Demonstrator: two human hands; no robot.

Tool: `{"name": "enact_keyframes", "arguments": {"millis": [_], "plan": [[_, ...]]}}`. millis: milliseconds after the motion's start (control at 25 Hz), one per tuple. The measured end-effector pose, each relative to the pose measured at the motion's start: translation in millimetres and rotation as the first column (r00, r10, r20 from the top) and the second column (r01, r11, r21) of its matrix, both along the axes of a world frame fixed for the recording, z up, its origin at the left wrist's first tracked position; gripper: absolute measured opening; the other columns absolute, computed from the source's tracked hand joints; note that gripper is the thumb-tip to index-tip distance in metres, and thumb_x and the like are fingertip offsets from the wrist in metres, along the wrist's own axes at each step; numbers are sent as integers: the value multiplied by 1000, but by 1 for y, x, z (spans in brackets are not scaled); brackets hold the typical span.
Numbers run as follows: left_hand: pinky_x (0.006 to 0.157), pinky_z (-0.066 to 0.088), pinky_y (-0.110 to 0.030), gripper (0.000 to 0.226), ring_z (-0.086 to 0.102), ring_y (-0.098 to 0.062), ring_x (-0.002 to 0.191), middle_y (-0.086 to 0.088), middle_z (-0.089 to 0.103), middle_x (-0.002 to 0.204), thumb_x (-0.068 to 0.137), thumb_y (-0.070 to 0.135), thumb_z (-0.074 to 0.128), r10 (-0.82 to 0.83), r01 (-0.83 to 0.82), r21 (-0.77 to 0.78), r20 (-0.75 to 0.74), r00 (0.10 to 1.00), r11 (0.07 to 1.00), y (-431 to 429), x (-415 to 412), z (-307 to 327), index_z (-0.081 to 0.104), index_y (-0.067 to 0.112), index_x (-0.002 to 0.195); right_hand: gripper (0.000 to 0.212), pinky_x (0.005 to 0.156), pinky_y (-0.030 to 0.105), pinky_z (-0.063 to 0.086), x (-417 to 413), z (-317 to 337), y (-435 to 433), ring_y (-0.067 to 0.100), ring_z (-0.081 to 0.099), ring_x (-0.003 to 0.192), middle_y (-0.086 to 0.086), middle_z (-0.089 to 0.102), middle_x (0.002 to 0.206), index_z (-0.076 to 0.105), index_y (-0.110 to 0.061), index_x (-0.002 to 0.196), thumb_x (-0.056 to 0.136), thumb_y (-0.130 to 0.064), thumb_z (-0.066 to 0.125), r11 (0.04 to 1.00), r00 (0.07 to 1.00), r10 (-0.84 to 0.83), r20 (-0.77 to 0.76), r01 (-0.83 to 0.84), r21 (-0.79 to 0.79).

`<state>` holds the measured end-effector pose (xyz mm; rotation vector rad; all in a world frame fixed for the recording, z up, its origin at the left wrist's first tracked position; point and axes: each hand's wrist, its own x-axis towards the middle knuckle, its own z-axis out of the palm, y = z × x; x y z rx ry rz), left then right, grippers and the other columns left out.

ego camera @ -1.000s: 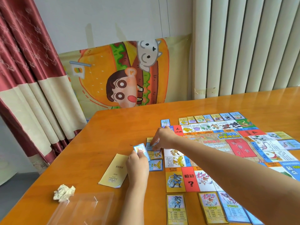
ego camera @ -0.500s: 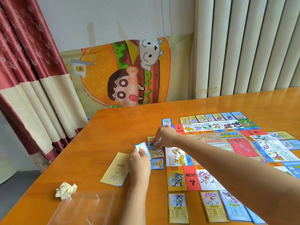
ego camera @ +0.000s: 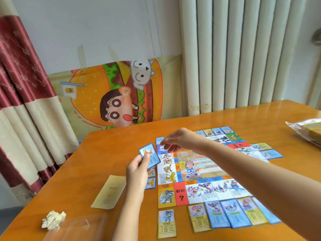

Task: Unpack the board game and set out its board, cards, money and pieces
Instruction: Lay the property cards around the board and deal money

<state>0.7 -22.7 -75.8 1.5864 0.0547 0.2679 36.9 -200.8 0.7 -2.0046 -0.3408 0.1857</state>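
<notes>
Left of the board (ego camera: 205, 164), gripping blue cards (ego camera: 149, 154) in the left hand (ego camera: 136, 173), right hand (ego camera: 182, 141) hovering loose-fingered just beyond it; well right of both, a clear bag (ego camera: 302, 132) holding yellow contents (ego camera: 313, 126).

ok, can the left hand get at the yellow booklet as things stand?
Probably yes: the yellow booklet lies uncovered on the table just beside the left hand, nothing between. But that hand grips a blue card.
</notes>
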Motion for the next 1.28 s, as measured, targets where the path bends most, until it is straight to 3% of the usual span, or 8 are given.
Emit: {"name": "enact_keyframes", "arguments": {"millis": [200,360,720,880,1000,1080,1160,1280], "plan": [[61,51,-25,6,66,-18,74,-6,73,82,84,7,67,-160,158,-197,1,987,968,-59,-37,35,68,12,86,26,72,21,53,-52,19,-72,17,66,76,10,70,91,69,-3,105,98,-21,51,993,997,-66,-41,70,92],[53,57,-24,19,70,-17,63,-10,71,75,84,-13,54,-359,278,-507,-67,931,816,-118,-63,56,60,3,93,27,76,26,53,-94,21,-132,22,65,81,14,70,93,68,-1,104,98,-22,51,957,984,-163,-75,176,230],[46,41,-13,13,55,-4,48,-1,61,67,83,0,66,-365,239,-636,-73,928,734,-230,-90,61,62,11,77,18,63,15,52,-152,16,-218,10,66,72,8,72,86,69,-8,100,84,-14,67,892,945,-303,-124,327,311],[57,50,-14,8,58,-8,58,-4,61,73,82,-3,65,-433,290,-661,-59,899,692,-264,-94,58,62,4,81,13,68,21,52,-150,5,-234,11,65,69,9,70,80,71,-7,87,85,-19,67,857,924,-318,-212,376,352],[65,54,-19,10,63,-11,65,-6,67,81,85,-2,64,-441,347,-452,-119,890,822,-272,-85,47,62,7,89,12,63,20,48,-139,4,-253,12,59,65,6,69,73,73,-7,84,84,-19,70,873,889,-448,-94,458,168],[75,53,-24,12,65,-14,82,-4,68,97,89,6,61,-367,375,23,-156,917,927,-269,-70,35,61,15,98,15,51,15,42,-128,2,-277,9,53,53,2,65,62,73,-8,78,82,-22,73,834,834,-551,38,551,-5],[78,51,-24,21,63,-14,92,2,63,112,93,10,56,-344,354,467,-112,932,810,-263,-58,29,58,21,110,22,43,16,33,-116,-4,-302,10,46,49,2,60,58,71,-7,73,87,-24,68,748,793,-574,204,609,-263],[82,50,-25,38,61,-14,97,1,49,136,98,21,48,-423,386,754,-159,892,532,-265,-41,25,46,25,136,23,42,17,31,-101,-17,-329,8,44,50,-2,56,58,72,-8,83,92,-23,57,651,811,-541,225,573,-499]]}}
